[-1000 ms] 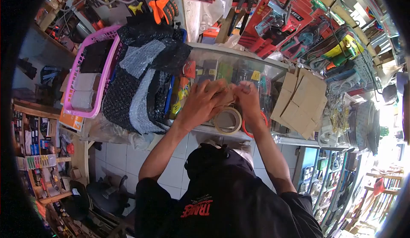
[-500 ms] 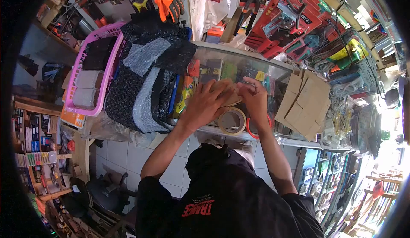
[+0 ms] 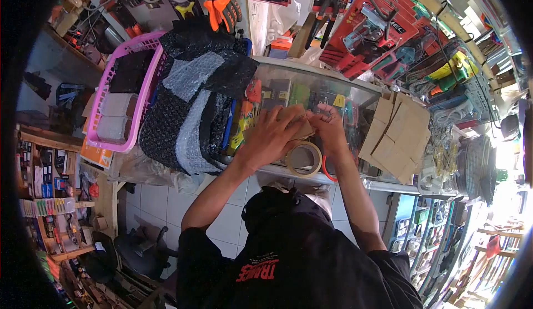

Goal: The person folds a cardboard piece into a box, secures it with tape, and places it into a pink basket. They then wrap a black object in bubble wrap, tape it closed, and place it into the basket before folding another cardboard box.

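My left hand (image 3: 269, 140) is wrapped over a small brown cardboard packet (image 3: 302, 132), holding it above the glass counter. At the packet's right end, my right hand (image 3: 331, 127) has its fingers curled and pinched against the edge; anything thin between those fingertips is too small to make out. Just below the packet, a roll of tan tape (image 3: 318, 163) rests near the counter's front edge. A red ring-shaped roll (image 3: 326, 168) shows partly beside it, mostly hidden by my right wrist.
Black bubble wrap (image 3: 158, 134) and a pink basket (image 3: 133, 134) occupy the counter's left. Flat cardboard pieces (image 3: 397, 134) lie to the right. Tools in red packaging (image 3: 369, 29) hang behind. Small boxed goods show through the glass top (image 3: 311, 73).
My right hand has come slightly lower and closer to the packet, its fingers more curled. The packet has tilted a little and shows more of its face. The view has shifted slightly.
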